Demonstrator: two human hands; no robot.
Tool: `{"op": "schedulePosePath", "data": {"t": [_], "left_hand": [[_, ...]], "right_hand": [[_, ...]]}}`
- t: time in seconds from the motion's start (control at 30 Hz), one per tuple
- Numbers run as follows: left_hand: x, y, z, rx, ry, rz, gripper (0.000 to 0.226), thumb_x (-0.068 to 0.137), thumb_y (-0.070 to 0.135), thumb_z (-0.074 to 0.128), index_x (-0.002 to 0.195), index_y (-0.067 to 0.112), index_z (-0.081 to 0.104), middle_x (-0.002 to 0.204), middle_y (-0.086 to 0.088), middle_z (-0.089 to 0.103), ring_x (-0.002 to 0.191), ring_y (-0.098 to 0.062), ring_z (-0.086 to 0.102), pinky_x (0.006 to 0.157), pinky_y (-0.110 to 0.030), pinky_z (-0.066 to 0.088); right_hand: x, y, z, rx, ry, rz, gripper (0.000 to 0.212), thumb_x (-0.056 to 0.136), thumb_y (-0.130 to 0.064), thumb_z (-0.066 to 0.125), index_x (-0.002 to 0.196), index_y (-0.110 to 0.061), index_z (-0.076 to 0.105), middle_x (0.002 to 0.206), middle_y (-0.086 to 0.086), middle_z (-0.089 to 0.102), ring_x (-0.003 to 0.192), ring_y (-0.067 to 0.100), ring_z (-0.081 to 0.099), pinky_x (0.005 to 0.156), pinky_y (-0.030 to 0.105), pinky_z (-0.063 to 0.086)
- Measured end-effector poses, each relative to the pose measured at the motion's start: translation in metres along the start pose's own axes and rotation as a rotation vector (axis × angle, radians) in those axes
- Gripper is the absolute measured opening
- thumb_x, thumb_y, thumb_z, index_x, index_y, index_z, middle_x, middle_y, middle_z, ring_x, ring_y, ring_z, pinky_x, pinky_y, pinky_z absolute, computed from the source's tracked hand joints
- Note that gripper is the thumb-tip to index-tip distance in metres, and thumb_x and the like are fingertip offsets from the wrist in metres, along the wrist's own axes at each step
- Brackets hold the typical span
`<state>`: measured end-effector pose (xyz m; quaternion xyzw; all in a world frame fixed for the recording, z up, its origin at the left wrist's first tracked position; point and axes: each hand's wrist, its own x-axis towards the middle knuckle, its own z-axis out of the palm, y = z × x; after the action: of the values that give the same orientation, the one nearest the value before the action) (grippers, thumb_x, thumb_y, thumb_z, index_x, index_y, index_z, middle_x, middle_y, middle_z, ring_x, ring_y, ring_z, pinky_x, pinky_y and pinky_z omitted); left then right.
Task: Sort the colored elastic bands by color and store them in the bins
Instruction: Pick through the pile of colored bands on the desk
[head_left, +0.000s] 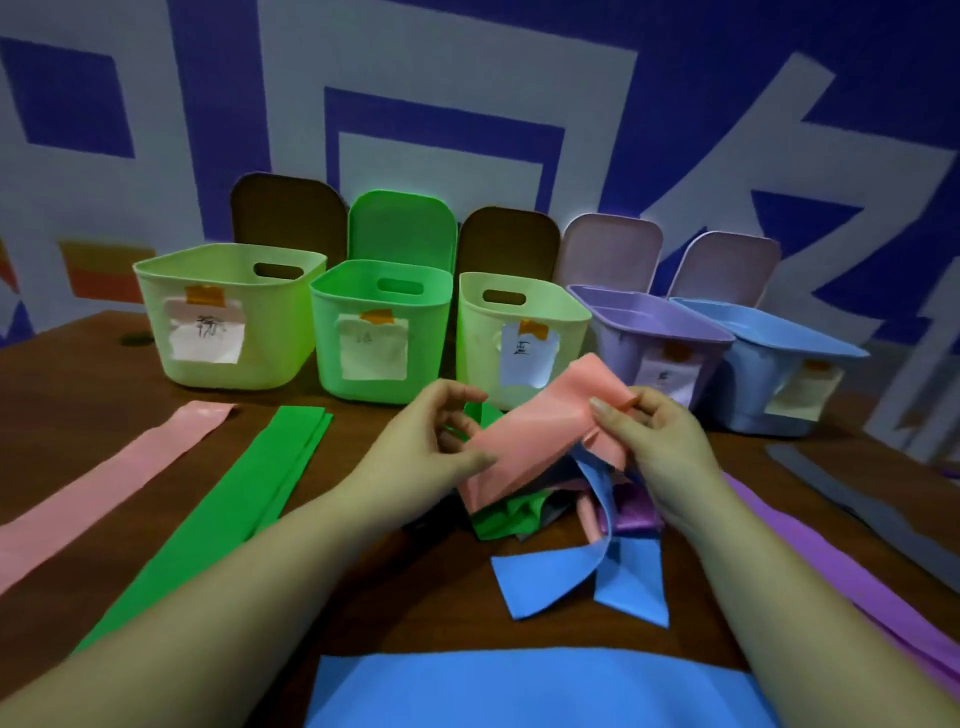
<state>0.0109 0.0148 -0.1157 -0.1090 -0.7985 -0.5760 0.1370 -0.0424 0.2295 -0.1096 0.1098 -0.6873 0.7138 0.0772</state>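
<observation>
A flat blue band (535, 691) lies nearest me at 6 o'clock. My left hand (441, 441) and right hand (649, 441) both pinch a pink band (540, 431) above the messy pile (561, 509). The bins (379, 332) stand in a row at 12 o'clock.

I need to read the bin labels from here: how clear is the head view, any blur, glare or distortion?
Head view: dim, with a wide-angle bend that tilts the purple bin and blue bin outward. The picture is soft throughout, so the paper labels show only faint, unreadable marks. Slight sheen on the flat pink band. Both hands, left hand and right hand, and the pink band they hold are reasonably clear.
</observation>
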Motion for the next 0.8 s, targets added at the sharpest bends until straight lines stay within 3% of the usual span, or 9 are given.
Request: {"op": "schedulePosePath", "data": {"t": [0.1, 0.23, 0.33, 0.43, 0.5, 0.57, 0.6, 0.7, 0.8], "left_hand": [[0.000, -0.006, -0.004, 0.152, -0.073, 0.055, 0.054, 0.073, 0.003, 0.076, 0.105, 0.037, 0.049, 0.093, 0.002, 0.061, 0.072, -0.008, 0.056, 0.078, -0.032, 0.052], [0.002, -0.011, -0.007, 0.344, -0.102, 0.094, 0.052, 0.074, 0.015, 0.077, 0.115, 0.036, 0.052, 0.094, 0.012, 0.060, 0.071, -0.004, 0.056, 0.072, -0.020, 0.049], [-0.003, -0.013, -0.003, 0.438, -0.105, 0.109, 0.047, 0.076, 0.032, 0.075, 0.118, 0.038, 0.054, 0.095, 0.016, 0.059, 0.077, 0.001, 0.055, 0.071, -0.016, 0.046], [-0.004, -0.010, -0.002, 0.374, -0.060, 0.104, 0.021, 0.078, 0.037, 0.071, 0.097, 0.029, 0.067, 0.091, 0.009, 0.067, 0.081, -0.003, 0.060, 0.073, -0.024, 0.051], [-0.008, -0.003, -0.003, 0.088, -0.062, 0.076, 0.014, 0.075, 0.035, 0.072, 0.077, 0.022, 0.068, 0.074, 0.005, 0.067, 0.065, -0.003, 0.059, 0.060, -0.025, 0.049], [-0.010, 0.005, -0.004, -0.203, -0.090, 0.104, 0.014, 0.071, 0.028, 0.066, 0.071, 0.014, 0.063, 0.061, 0.007, 0.063, 0.058, -0.001, 0.056, 0.057, -0.017, 0.046], [-0.011, 0.007, -0.004, -0.283, -0.100, 0.133, 0.013, 0.072, 0.024, 0.062, 0.071, 0.011, 0.060, 0.060, 0.009, 0.062, 0.058, 0.000, 0.055, 0.059, -0.013, 0.045], [-0.011, 0.011, 0.000, -0.344, -0.148, 0.157, 0.010, 0.078, 0.021, 0.066, 0.073, 0.015, 0.061, 0.061, 0.011, 0.060, 0.060, -0.002, 0.053, 0.060, -0.012, 0.043], [-0.013, 0.010, 0.003, -0.337, -0.208, 0.126, 0.014, 0.079, 0.026, 0.059, 0.068, 0.025, 0.068, 0.064, 0.011, 0.059, 0.059, -0.002, 0.051, 0.057, -0.014, 0.042]], "right_hand": [[-0.007, 0.006, -0.008, -0.017, 0.002, -0.062, 0.015, 0.078, -0.008, 0.068, 0.090, -0.013, 0.061, 0.075, -0.003, 0.071, 0.070, 0.011, 0.065, 0.067, 0.025, 0.054], [-0.005, 0.005, -0.011, 0.015, -0.045, -0.044, 0.025, 0.081, -0.002, 0.064, 0.101, -0.017, 0.060, 0.089, 0.001, 0.071, 0.075, 0.009, 0.068, 0.065, 0.021, 0.056], [-0.006, 0.008, -0.012, 0.052, -0.114, -0.025, 0.038, 0.066, -0.011, 0.072, 0.103, -0.020, 0.063, 0.090, 0.000, 0.073, 0.078, 0.010, 0.068, 0.065, 0.021, 0.056], [-0.007, 0.006, -0.013, 0.092, -0.182, -0.005, 0.030, 0.063, -0.017, 0.071, 0.092, -0.013, 0.063, 0.066, -0.002, 0.069, 0.055, 0.007, 0.063, 0.048, 0.018, 0.049], [-0.009, 0.006, -0.013, 0.123, -0.199, 0.020, 0.031, 0.060, -0.030, 0.077, 0.081, -0.013, 0.062, 0.055, 0.000, 0.059, 0.043, 0.010, 0.051, 0.039, 0.018, 0.039], [-0.010, 0.005, -0.016, 0.074, -0.158, -0.031, 0.057, 0.042, -0.053, 0.084, 0.084, -0.020, 0.063, 0.073, -0.001, 0.061, 0.062, 0.010, 0.056, 0.054, 0.021, 0.043], [-0.011, 0.004, -0.017, -0.024, -0.106, -0.105, 0.062, 0.043, -0.057, 0.081, 0.091, -0.024, 0.061, 0.086, -0.007, 0.060, 0.076, 0.006, 0.057, 0.063, 0.016, 0.044], [-0.020, -0.006, -0.012, -0.285, -0.005, -0.328, 0.049, 0.073, -0.044, 0.055, 0.120, -0.030, 0.048, 0.112, -0.025, 0.047, 0.099, -0.021, 0.047, 0.077, 0.000, 0.037], [-0.033, -0.012, 0.007, -0.317, -0.221, -0.327, 0.038, 0.081, -0.036, 0.044, 0.116, -0.029, 0.054, 0.119, -0.022, 0.053, 0.103, -0.023, 0.047, 0.083, -0.001, 0.035]]}}
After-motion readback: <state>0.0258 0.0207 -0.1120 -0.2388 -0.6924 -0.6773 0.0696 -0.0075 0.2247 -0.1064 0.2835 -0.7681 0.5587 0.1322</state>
